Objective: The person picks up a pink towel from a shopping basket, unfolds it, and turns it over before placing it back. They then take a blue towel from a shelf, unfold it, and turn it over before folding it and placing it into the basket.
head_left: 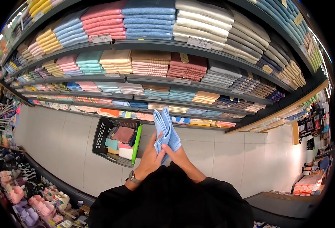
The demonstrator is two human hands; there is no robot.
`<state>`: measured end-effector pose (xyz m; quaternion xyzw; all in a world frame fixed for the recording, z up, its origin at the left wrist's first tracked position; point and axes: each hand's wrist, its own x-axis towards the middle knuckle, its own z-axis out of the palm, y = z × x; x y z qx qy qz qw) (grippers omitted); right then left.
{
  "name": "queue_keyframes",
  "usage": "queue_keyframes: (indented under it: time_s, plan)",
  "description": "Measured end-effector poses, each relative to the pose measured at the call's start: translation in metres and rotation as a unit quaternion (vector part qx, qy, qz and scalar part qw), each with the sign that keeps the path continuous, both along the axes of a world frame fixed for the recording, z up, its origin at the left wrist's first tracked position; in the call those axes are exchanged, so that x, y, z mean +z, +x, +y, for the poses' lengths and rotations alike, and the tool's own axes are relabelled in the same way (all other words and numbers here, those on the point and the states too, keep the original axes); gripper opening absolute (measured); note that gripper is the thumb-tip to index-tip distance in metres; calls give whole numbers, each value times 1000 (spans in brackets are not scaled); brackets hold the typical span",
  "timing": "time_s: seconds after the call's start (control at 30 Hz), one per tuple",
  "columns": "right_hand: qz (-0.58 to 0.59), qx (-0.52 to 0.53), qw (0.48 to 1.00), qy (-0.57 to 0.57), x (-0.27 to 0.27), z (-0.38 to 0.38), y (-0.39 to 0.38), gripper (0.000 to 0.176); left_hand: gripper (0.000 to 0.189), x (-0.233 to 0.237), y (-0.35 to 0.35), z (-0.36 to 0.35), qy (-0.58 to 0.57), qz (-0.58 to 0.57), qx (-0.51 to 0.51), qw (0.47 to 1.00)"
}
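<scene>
A light blue folded towel (166, 133) is held up in front of my body, between both hands. My left hand (149, 159), with a watch on its wrist, grips the towel's lower left side. My right hand (176, 159) closes on its lower right side, the thumb lying over the cloth. To the left on the floor stands a dark shopping basket (100, 141) with a green handle (136, 142). Inside it lie several folded cloths, among them a dusty pink one (123, 134).
Ahead, shelves (152, 46) carry stacks of folded towels in many colours, with price tags along the edges. A blue towel stack (148, 21) sits on the upper shelf. Slippers (42, 206) fill a rack at lower left. Tiled floor (228, 155) runs between the shelving.
</scene>
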<state>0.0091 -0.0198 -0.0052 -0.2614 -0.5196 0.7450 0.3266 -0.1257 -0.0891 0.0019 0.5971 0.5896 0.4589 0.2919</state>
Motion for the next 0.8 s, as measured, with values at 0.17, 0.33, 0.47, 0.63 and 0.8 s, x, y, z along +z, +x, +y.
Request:
queue_keyframes:
  time_s: [0.17, 0.33, 0.47, 0.63, 0.8]
  plan:
    - [0, 18, 997, 70, 3, -9, -11, 65, 56, 2, -5, -8, 27, 46, 9, 999]
    - [-82, -71, 994, -11, -12, -5, -12, 56, 51, -12, -15, -11, 40, -73, 6, 997]
    - [42, -142, 959, -240, -2, 1, -8, 47, 43, -28, -13, -19, -42, -377, 129, 916]
    - [151, -124, 912, -361, 3, 14, 4, 44, 31, -34, -35, -12, -5, -677, 195, 710]
    - [218, -139, 900, -351, 19, 28, 19, 44, 34, -33, -41, -16, 23, -659, 176, 731]
